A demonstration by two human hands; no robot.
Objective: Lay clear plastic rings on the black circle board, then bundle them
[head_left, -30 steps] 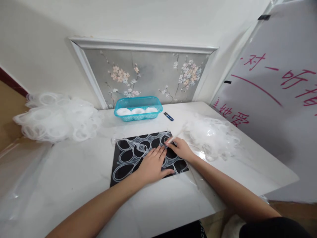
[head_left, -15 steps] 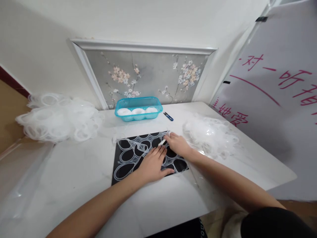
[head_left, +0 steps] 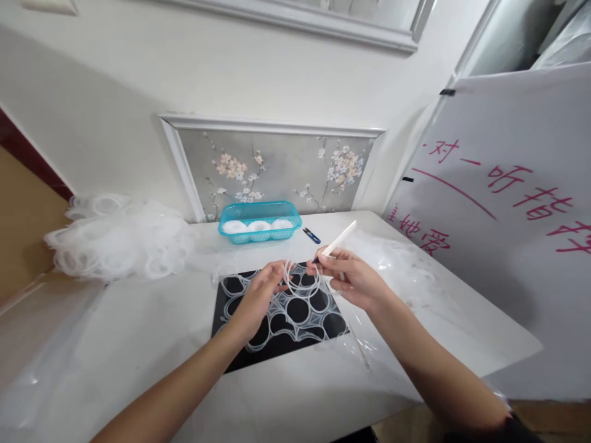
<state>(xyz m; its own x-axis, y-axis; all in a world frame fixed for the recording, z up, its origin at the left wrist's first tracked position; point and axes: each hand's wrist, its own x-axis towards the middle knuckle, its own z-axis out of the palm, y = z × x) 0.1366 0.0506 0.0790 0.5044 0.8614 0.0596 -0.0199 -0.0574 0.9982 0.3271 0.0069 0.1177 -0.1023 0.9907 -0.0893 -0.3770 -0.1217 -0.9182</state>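
Above a black sheet my left hand pinches the left side of a thin white plastic ring, which looks like more than one loop. At the ring's right side is my right hand, its fingers closed around a slim white pen-like tool with a dark tip. Whether the right fingertips also grip the ring is hard to see. Translucent plastic webbing with round and curved openings lies across the black sheet, partly under my hands.
At the back stands a blue basket with white ring rolls in it. Small blue thread snips lie beside it. A heap of white rings is at the left; a clear plastic pile is at the right. A whiteboard borders the table's right.
Both hands have risen from the sheet, the left moving up and left. A white ring is now held up between them, and the white tool points upward. The view has tilted up.
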